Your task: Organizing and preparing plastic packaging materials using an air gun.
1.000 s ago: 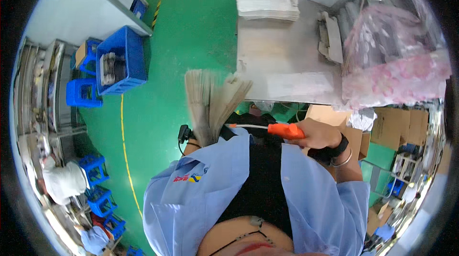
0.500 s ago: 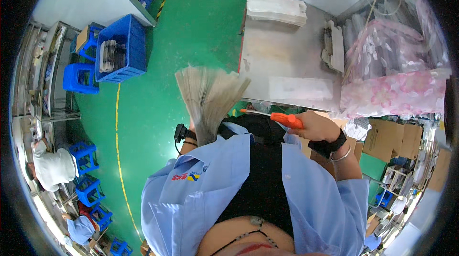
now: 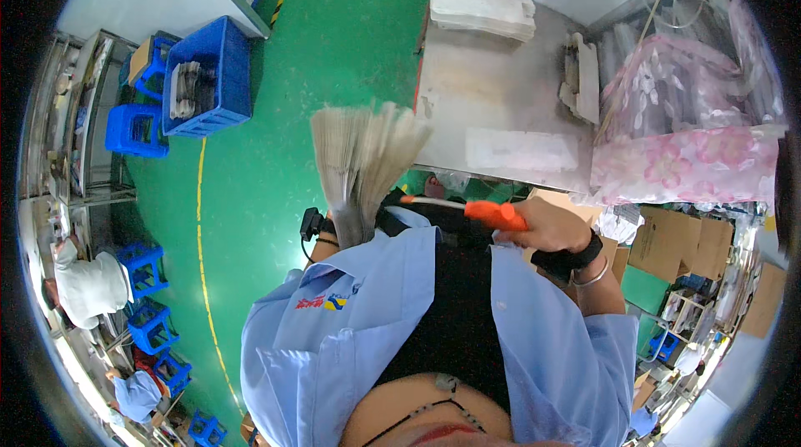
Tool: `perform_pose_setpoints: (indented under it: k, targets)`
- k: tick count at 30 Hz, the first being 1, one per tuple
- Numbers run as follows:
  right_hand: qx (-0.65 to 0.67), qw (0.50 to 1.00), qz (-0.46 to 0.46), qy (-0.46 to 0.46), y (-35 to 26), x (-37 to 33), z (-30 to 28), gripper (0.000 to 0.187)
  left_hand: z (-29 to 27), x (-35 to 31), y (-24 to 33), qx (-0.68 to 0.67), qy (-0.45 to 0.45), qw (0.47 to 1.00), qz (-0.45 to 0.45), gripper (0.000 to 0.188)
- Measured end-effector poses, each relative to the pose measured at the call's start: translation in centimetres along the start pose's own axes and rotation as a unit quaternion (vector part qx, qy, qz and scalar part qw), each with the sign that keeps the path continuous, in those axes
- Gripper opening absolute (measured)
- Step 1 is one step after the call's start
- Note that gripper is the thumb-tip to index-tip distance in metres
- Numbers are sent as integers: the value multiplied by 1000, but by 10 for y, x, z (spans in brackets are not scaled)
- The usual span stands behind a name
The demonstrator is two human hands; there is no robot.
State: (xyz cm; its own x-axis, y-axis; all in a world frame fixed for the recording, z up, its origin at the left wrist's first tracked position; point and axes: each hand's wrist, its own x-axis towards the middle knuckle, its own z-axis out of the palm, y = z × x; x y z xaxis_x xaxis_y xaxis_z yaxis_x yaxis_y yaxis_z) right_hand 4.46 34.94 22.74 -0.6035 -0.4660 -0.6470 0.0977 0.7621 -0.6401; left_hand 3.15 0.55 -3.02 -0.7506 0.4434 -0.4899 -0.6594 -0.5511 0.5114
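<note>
A thick stack of thin, greyish-white strips [image 3: 367, 155] stands up in front of my body, its far end fanned out and blurred. My left hand [image 3: 328, 217] is at the near end of the stack, mostly hidden behind it; the stack appears gripped there. A black device on a strap sits at that wrist. My right hand [image 3: 555, 226] is closed round the orange handle of a screwdriver-like tool [image 3: 494, 215]. Its thin shaft points left toward the base of the stack and ends in an orange tip.
Ahead to the right is a metal-topped table [image 3: 501, 96] with white stacks [image 3: 482, 11] on it. Pink flowered plastic [image 3: 684, 155] covers things beside it. A blue crate [image 3: 225, 80] and blue stools [image 3: 133, 130] stand left. Cardboard boxes [image 3: 667, 242] are at right; people work far left.
The fanned stack has shifted slightly, its strips spreading differently with a split near the middle. My right hand and the orange tool have moved a little left, the tip closer to the stack.
</note>
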Motion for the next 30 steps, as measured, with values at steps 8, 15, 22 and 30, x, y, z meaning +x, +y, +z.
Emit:
perform_pose_setpoints:
  k: [8, 15, 22, 30]
  targets:
    - [-16, 999, 40, 22, 4, 5, 1, 33, -1, -5, -3, -7, 3, 1000, 4, 63]
    - [-2, 1000, 5, 26, 4, 3, 0, 26, 1, -3, -2, -8, 7, 1000, 8, 63]
    - [-18, 1000, -19, 1, -8, 2, -6, 34, 3, 4, 3, 2, 7, 1000, 21, 63]
    - [-22, 999, 28, -13, -6, 1, -13, 32, 14, -3, 26, 382, 145, 912, 41, 62]
